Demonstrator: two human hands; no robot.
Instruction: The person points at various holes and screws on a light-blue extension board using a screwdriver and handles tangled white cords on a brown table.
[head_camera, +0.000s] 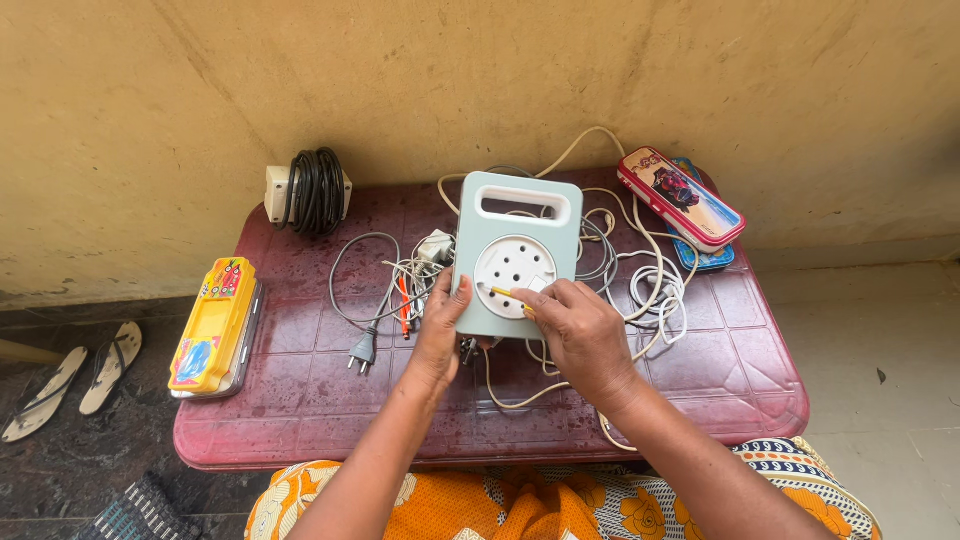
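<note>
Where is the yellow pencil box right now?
The yellow pencil box lies at the left edge of the dark red table, left of the grey plug and below the coil of black cable.

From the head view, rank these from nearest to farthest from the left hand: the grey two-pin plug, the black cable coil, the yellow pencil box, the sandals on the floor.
From the left hand:
1. Grey two-pin plug, just to its left on the table.
2. Black cable coil, back left by the wall.
3. Yellow pencil box, at the table's left edge.
4. Sandals, on the floor, far left.
</note>
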